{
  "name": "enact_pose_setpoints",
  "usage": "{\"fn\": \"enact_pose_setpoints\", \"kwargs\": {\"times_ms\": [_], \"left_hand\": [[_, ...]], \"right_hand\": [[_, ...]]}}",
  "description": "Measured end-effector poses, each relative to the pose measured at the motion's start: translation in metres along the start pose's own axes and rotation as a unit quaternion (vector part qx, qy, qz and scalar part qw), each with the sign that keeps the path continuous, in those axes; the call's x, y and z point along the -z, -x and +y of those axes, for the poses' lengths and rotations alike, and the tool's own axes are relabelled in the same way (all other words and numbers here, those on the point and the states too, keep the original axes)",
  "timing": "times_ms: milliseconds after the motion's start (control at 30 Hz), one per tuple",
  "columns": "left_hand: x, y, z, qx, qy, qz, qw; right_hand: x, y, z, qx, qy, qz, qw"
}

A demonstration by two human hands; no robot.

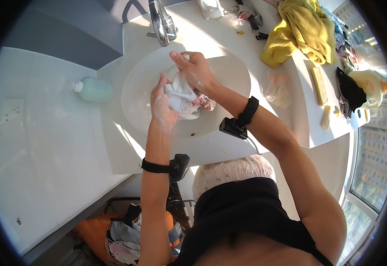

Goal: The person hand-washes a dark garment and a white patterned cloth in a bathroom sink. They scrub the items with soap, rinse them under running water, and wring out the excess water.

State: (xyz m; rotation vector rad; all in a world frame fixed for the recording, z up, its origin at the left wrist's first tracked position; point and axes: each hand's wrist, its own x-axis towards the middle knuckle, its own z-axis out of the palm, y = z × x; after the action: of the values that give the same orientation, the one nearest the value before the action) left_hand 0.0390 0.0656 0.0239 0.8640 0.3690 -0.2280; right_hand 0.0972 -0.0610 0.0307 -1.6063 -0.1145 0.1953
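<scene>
Over the white oval sink [133, 84], both my hands grip a wet white cloth [182, 95] with a grey printed motif. A pinkish-brown patterned fabric piece [207, 103] hangs beside it; whether the two are joined I cannot tell. My left hand [161, 104] is soapy and closes around the cloth's left side. Higher up, my right hand [195, 73] clutches its upper part, thumb pointing left. Folds hide most of my fingertips. Just beyond my right hand is the chrome faucet [161, 26].
Left of the sink lies a pale green pump bottle [95, 89]. A yellow garment [302, 33] is heaped at the far right, near a yellow bar [319, 85], a black cloth [349, 88] and a cream jug [371, 88]. Below left, clothes [127, 237] fill an orange container.
</scene>
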Motion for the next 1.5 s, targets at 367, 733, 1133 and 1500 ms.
{"fn": "enact_pose_setpoints", "kwargs": {"times_ms": [367, 733, 1133, 1500], "left_hand": [[0.023, 0.015, 0.035, -0.100, -0.060, -0.014, 0.993], [0.020, 0.021, 0.033, -0.131, -0.247, -0.048, 0.959], [0.015, -0.012, -0.019, -0.068, 0.054, 0.001, 0.996], [0.008, -0.001, -0.064, -0.208, 0.199, -0.222, 0.932]], "right_hand": [[0.053, 0.012, -0.012, -0.085, -0.222, -0.131, 0.962], [0.055, 0.017, -0.008, -0.028, -0.120, -0.211, 0.970], [-0.018, 0.049, -0.006, 0.256, 0.220, -0.014, 0.941], [-0.036, 0.050, -0.014, 0.154, 0.344, 0.036, 0.926]]}}
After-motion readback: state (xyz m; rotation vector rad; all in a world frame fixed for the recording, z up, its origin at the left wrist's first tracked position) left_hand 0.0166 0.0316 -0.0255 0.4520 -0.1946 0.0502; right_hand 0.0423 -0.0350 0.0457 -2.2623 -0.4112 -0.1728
